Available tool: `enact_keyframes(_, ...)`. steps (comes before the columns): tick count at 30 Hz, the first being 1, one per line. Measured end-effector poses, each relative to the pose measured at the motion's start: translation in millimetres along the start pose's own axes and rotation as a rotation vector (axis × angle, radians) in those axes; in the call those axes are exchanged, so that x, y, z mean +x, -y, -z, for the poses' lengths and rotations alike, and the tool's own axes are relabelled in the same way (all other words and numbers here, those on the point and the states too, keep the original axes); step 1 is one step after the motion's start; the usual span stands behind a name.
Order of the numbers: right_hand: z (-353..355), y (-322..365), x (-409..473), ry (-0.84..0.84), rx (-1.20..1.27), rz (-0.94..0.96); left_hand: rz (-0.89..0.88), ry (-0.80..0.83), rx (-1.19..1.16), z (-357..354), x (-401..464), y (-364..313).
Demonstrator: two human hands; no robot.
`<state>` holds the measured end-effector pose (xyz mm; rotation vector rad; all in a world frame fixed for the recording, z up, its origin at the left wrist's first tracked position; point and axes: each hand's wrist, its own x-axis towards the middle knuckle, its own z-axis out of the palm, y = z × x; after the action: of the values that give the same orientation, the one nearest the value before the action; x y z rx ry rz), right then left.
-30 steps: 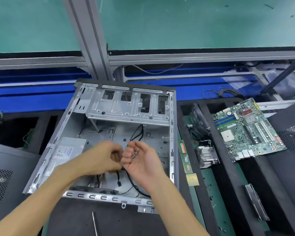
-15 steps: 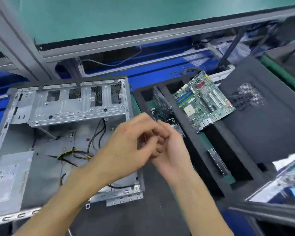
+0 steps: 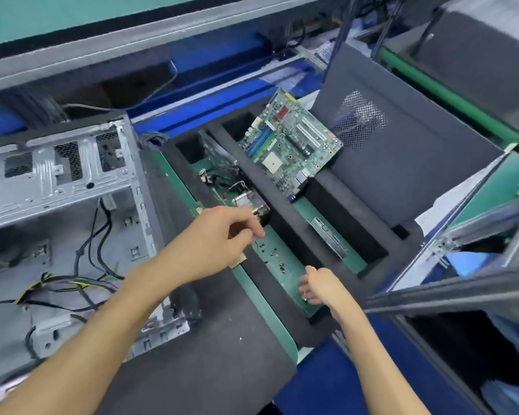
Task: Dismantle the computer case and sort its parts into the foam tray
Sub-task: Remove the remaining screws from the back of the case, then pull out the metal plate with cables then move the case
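Electronics teardown/assembly workstation on a factory line. Evidence: aluminium extrusion frame (image 3: 450, 290), green ESD-style bench mat (image 3: 270, 307), blue conveyor-type rail (image 3: 222, 94), black foam tray (image 3: 285, 223) with cut compartments, bare motherboard (image 3: 291, 142), stripped metal computer case (image 3: 63, 178).

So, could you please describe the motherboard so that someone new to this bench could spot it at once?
Start from the black foam tray to the right of the open metal computer case. At the tray's far end, a green motherboard lies tilted across a slot, next to the dark side panel. It is the only large green board with white and blue slots.
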<state>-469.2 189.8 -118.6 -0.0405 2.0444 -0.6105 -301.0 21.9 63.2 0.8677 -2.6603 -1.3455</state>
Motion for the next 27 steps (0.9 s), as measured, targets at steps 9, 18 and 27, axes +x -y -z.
enact_keyframes(9, 10.1, 72.0, -85.9, -0.069, -0.275, 0.442, 0.030, -0.188, -0.166, 40.0, -40.8, 25.1)
enact_keyframes(18, -115.3, 169.1, -234.8, 0.487, 0.168, 1.155, 0.307, -0.777, -0.230, 106.2, -171.5, 96.2)
enact_keyframes(27, -251.7, 127.5, -249.5, 0.390, -1.206, 1.427, 0.748, -0.638, 0.532, 86.7, -259.6, 169.3)
